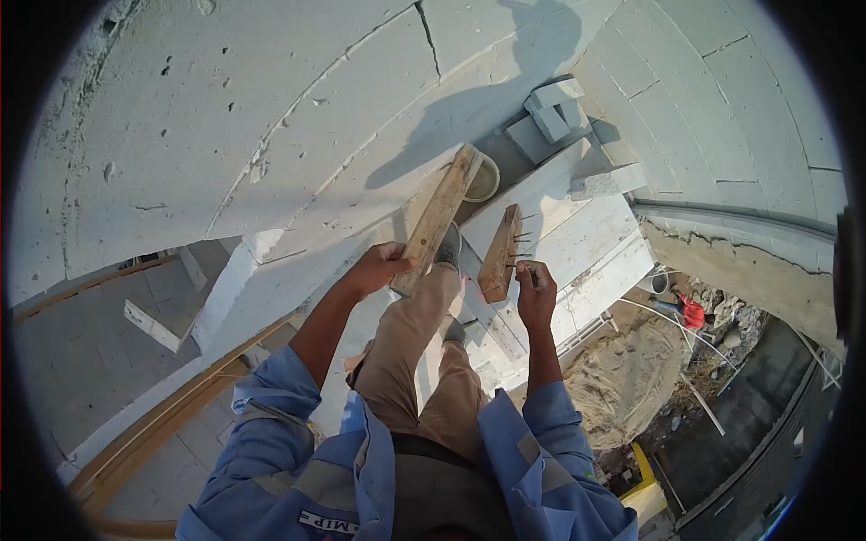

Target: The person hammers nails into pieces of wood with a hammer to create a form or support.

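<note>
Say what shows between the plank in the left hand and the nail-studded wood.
In the head view, the person's dark shoe and part of a trouser leg.

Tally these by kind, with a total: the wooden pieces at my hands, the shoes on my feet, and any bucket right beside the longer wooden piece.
Wooden pieces: 2 (longer plank, shorter nail-studded piece)
Shoes: 2 (forward shoe, rear shoe)
Bucket: 1
Total: 5
</note>
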### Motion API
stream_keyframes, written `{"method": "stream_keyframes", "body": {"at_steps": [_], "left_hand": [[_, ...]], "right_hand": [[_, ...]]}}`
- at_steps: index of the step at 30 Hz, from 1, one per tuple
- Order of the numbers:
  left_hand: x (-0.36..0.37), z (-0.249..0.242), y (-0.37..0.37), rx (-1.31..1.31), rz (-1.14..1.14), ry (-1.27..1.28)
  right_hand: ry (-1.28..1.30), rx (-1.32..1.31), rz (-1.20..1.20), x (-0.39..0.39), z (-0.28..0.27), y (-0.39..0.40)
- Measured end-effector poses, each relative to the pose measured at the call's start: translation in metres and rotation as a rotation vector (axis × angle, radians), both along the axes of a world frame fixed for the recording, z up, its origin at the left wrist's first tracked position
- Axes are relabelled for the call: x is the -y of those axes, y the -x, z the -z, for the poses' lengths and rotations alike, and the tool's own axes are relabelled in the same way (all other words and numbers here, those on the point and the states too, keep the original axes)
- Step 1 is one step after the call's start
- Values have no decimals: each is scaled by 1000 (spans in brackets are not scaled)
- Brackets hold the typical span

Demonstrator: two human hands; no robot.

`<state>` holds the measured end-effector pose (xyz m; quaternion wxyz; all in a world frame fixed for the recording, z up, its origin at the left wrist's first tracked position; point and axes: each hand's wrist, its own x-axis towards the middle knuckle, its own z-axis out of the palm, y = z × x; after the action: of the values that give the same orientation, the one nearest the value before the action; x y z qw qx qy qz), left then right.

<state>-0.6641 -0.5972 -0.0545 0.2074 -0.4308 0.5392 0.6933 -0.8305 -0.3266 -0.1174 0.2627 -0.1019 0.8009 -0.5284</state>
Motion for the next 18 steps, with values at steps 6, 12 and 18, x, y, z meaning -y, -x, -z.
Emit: {"method": "stream_keyframes", "body": {"at_steps": [6,12,18], "left_hand": [[-93,-78,-182,-110,-207,101],[-185,-111,-334,-83,-426,224],[-286,-159,-429,73,-783,190]], "right_hand": [[-48,29,-239,-63,-13,-47],[-201,279,-543,-54,8,-66],[-328,177,-1135,40,6,-136]]}}
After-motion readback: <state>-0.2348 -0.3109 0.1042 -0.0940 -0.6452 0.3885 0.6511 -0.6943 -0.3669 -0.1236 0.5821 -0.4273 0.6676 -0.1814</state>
